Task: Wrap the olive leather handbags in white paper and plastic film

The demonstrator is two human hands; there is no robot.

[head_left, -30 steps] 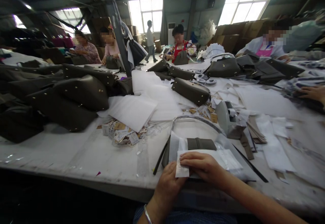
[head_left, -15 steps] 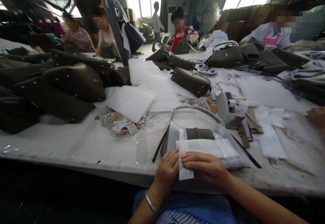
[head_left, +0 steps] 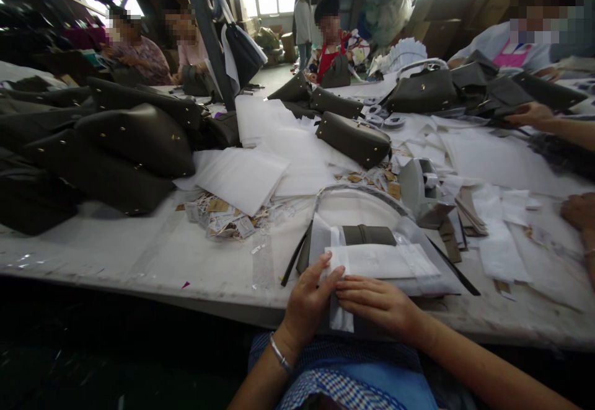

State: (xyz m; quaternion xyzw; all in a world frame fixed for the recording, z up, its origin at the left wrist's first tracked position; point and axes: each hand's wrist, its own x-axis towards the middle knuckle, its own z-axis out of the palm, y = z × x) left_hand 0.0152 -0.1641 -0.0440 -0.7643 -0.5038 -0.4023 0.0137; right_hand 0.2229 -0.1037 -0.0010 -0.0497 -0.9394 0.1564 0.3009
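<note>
A dark olive handbag (head_left: 304,255) lies in front of me, mostly covered by a white foam sheet (head_left: 320,236). Its handle (head_left: 367,194) arches up behind, wrapped in clear film. Across the front is a white wrapped bundle (head_left: 372,262), below a dark strap piece (head_left: 369,235). A translucent white strip (head_left: 343,318) hangs down from the bundle's left end. My left hand (head_left: 307,295) is at that end, thumb and fingers apart. My right hand (head_left: 379,303) lies with stretched fingers flat against the strip and the bundle's lower edge.
Several olive bags (head_left: 125,149) are piled at left, others (head_left: 353,140) farther back. White foam sheets (head_left: 248,177) lie over paper tags (head_left: 218,211). A grey tape dispenser (head_left: 421,190) stands right of the bag. A co-worker's hand (head_left: 534,115) reaches in at right; other people sit opposite.
My left hand has lifted off the strip, its thumb and fingers spreading. The strip's upper part now lies flatter against the bundle. A co-worker's hand has appeared at the right. The view has shifted slightly.
</note>
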